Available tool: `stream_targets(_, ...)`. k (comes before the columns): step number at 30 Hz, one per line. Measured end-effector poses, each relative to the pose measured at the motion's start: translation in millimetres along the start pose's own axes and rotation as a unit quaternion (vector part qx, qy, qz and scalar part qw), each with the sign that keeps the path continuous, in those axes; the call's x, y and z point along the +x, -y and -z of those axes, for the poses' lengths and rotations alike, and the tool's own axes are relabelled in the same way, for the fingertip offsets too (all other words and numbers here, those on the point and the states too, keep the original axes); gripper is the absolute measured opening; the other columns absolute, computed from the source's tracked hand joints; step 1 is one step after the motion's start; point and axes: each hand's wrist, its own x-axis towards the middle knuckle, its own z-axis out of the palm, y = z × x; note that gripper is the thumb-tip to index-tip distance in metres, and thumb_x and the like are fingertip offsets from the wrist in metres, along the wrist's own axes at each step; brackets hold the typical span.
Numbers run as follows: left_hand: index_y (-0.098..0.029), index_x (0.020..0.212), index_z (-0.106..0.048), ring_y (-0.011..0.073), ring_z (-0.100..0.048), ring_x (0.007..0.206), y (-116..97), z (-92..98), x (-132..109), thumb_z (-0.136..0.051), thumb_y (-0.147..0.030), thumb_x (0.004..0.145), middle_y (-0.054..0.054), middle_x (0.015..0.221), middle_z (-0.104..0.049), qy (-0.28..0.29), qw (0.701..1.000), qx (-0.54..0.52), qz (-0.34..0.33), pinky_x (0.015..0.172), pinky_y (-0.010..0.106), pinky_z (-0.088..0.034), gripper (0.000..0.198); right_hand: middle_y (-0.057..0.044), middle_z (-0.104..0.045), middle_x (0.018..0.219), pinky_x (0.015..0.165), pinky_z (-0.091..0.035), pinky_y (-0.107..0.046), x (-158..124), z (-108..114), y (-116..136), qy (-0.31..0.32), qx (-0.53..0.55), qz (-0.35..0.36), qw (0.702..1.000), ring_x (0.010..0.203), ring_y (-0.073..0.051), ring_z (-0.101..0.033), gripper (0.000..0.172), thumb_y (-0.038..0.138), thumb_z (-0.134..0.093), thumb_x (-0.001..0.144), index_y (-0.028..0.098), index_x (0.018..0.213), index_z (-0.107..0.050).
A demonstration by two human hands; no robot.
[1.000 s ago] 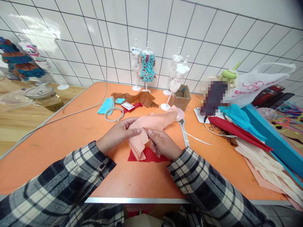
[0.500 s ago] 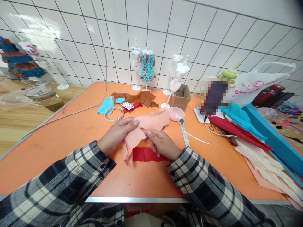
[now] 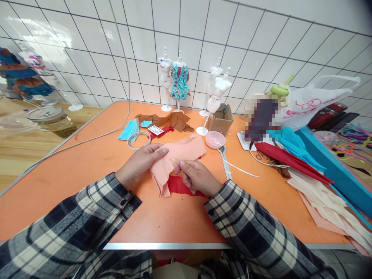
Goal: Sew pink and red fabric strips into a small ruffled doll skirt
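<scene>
My left hand (image 3: 141, 162) is closed on a sheet of peach crepe paper (image 3: 186, 149), its thumb pressed flat on top. The paper is held above the table, with a creased flap hanging down in front. Between the thumb and forefinger of my right hand (image 3: 201, 178) is a thin pale stick (image 3: 175, 161), like a toothpick. Its tip lies against or just over the peach paper; I cannot tell which. Below the hands a strip of red crepe paper (image 3: 181, 186) lies on the table, partly covered by my right hand and the peach sheet.
Beyond the hands are a tape roll (image 3: 130, 142), a pink bowl (image 3: 215, 139) and grey tweezers (image 3: 225, 164). Small white dress forms (image 3: 222, 87) and a cardboard box (image 3: 221, 122) stand near the wall. Coloured paper (image 3: 293, 162) is piled right. A cable (image 3: 128, 97) crosses left.
The hanging flap of peach paper has shifted up and to the right. The stick now shows more clearly over the sheet. Both hands keep their grip nearly in place.
</scene>
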Motion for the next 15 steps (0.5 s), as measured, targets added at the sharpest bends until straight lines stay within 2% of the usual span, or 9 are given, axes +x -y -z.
stream_targets(5,-0.016,0.107,-0.078,0.0208,-0.075,0.08,0.3,-3.3,-1.1,-0.097,-0.031,0.063,0.009,0.101,-0.082,0.067,0.997,-0.032,0.018,0.075,0.03,-0.059,0.05,0.007,-0.056,0.046,0.033,-0.034,-0.02,-1.2,0.2,-0.5,0.009,-0.006,-0.011,1.0,0.029,-0.01,-0.044,0.05,0.062,-0.031,0.106,0.019,0.098,-0.056)
stream_targets(8,-0.016,0.107,-0.08,0.0219,-0.076,0.082,-1.0,-5.2,-1.7,-0.097,-0.026,0.063,0.01,0.103,-0.083,0.062,0.998,-0.025,0.013,0.077,0.031,-0.059,0.048,0.006,-0.059,0.048,0.035,-0.036,-0.019,-2.2,-0.2,1.3,0.007,-0.025,-0.018,1.0,0.03,-0.009,-0.045,0.046,0.054,-0.028,0.109,0.019,0.094,-0.054)
stream_targets(15,-0.018,0.119,-0.079,0.0202,-0.077,0.084,-7.1,-5.7,-5.3,-0.092,-0.014,0.065,0.009,0.106,-0.083,0.054,0.995,-0.077,0.012,0.079,0.027,-0.058,0.055,0.007,-0.054,0.044,0.034,-0.029,-0.018,-3.4,3.1,6.7,-0.034,-0.056,-0.004,0.998,0.029,-0.009,-0.04,0.04,0.045,-0.029,0.11,0.021,0.088,-0.053)
